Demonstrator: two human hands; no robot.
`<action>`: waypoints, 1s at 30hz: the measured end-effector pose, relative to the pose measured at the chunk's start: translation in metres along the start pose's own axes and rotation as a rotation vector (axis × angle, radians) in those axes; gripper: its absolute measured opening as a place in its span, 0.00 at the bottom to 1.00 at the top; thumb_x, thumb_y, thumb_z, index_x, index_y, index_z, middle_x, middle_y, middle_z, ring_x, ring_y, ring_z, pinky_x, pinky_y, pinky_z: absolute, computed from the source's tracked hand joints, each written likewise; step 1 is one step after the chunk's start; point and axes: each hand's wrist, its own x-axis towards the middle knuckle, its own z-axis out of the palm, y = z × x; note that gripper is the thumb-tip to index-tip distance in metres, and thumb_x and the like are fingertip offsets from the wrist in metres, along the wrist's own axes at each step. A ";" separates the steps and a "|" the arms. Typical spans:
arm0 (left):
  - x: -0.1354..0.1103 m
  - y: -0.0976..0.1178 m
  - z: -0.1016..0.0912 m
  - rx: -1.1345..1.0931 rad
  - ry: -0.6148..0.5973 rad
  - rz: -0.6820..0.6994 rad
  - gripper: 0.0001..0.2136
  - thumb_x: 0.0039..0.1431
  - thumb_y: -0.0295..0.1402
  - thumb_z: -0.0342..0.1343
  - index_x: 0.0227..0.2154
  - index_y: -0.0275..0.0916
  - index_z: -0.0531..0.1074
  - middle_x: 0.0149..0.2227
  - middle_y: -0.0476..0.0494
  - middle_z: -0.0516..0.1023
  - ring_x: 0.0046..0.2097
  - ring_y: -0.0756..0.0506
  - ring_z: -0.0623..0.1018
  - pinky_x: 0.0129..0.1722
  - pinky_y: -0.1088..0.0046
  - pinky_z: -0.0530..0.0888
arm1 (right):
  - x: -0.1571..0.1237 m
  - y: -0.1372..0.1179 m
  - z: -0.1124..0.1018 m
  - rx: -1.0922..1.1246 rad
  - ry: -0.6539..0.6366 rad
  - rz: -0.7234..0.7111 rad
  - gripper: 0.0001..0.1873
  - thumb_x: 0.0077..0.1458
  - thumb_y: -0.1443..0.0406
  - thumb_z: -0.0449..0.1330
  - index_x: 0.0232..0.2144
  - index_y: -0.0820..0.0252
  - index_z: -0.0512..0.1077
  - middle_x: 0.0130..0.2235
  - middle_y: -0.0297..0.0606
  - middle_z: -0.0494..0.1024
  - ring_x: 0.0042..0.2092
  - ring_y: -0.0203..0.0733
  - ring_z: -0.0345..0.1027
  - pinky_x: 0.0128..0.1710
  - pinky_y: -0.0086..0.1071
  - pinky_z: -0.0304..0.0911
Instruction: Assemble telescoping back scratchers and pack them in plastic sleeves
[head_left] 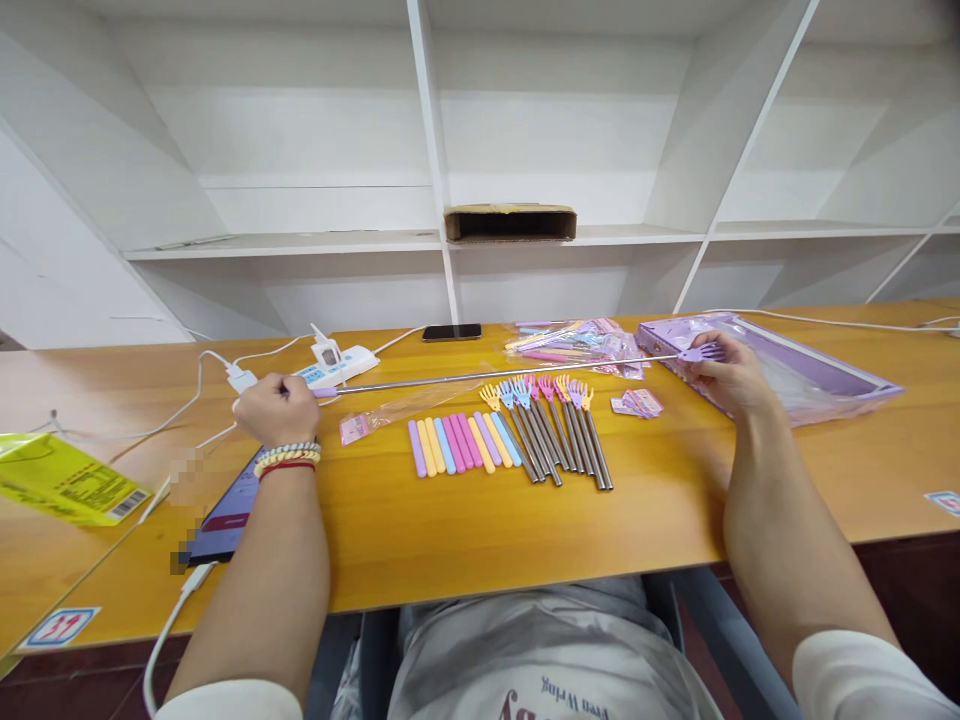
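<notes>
A telescopic back scratcher, drawn out long, spans the space between my hands above the table. My left hand is wrapped round its purple handle. At the other end my right hand pinches the purple claw head. Below the rod lies a row of coloured handle sleeves in purple, yellow, blue and pink. Beside them, several steel rods with claw heads lie side by side. A clear plastic sleeve lies behind the handles. Small printed cards rest to the right of the claws.
Bagged back scratchers and a purple box in plastic lie at the back. A black phone, power strip, tablet and yellow carton are around. White shelves hold a cardboard box. Cables cross the left side.
</notes>
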 end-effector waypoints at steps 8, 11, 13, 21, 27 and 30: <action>-0.035 0.064 0.003 0.068 -0.186 0.188 0.16 0.55 0.37 0.43 0.18 0.36 0.69 0.19 0.43 0.69 0.23 0.47 0.63 0.24 0.71 0.50 | 0.007 0.012 0.024 -0.072 -0.031 -0.032 0.05 0.42 0.65 0.57 0.20 0.61 0.65 0.16 0.33 0.63 0.17 0.32 0.55 0.14 0.26 0.44; -0.058 0.100 0.000 0.031 -0.386 0.414 0.22 0.57 0.44 0.41 0.19 0.37 0.71 0.21 0.41 0.72 0.25 0.45 0.69 0.24 0.71 0.51 | 0.001 0.025 0.056 -0.105 -0.089 0.008 0.07 0.40 0.64 0.60 0.20 0.61 0.65 0.16 0.31 0.63 0.16 0.30 0.54 0.13 0.24 0.45; -0.067 0.113 -0.004 0.051 -0.466 0.458 0.24 0.57 0.48 0.40 0.19 0.37 0.72 0.20 0.40 0.73 0.25 0.43 0.71 0.23 0.71 0.51 | -0.006 0.030 0.074 -0.091 -0.047 -0.005 0.09 0.39 0.64 0.62 0.21 0.59 0.64 0.17 0.29 0.62 0.17 0.29 0.55 0.13 0.22 0.47; -0.101 0.153 -0.033 0.011 -0.627 0.645 0.28 0.59 0.52 0.36 0.24 0.38 0.75 0.22 0.38 0.74 0.26 0.42 0.74 0.23 0.69 0.55 | -0.054 0.045 0.128 -0.150 -0.346 -0.004 0.10 0.44 0.62 0.61 0.22 0.59 0.64 0.17 0.27 0.63 0.18 0.28 0.55 0.15 0.22 0.47; -0.114 0.170 -0.048 0.003 -0.665 0.647 0.26 0.57 0.53 0.40 0.25 0.39 0.75 0.21 0.38 0.74 0.26 0.41 0.75 0.25 0.68 0.57 | -0.079 0.057 0.146 -0.244 -0.480 -0.101 0.09 0.48 0.60 0.60 0.26 0.58 0.66 0.18 0.28 0.66 0.18 0.28 0.54 0.17 0.24 0.48; -0.106 0.166 -0.047 0.009 -0.661 0.658 0.28 0.56 0.55 0.39 0.24 0.38 0.75 0.23 0.38 0.75 0.28 0.42 0.75 0.25 0.70 0.57 | -0.082 0.058 0.146 -0.260 -0.550 -0.072 0.12 0.49 0.57 0.61 0.27 0.58 0.65 0.17 0.28 0.66 0.17 0.28 0.53 0.17 0.24 0.48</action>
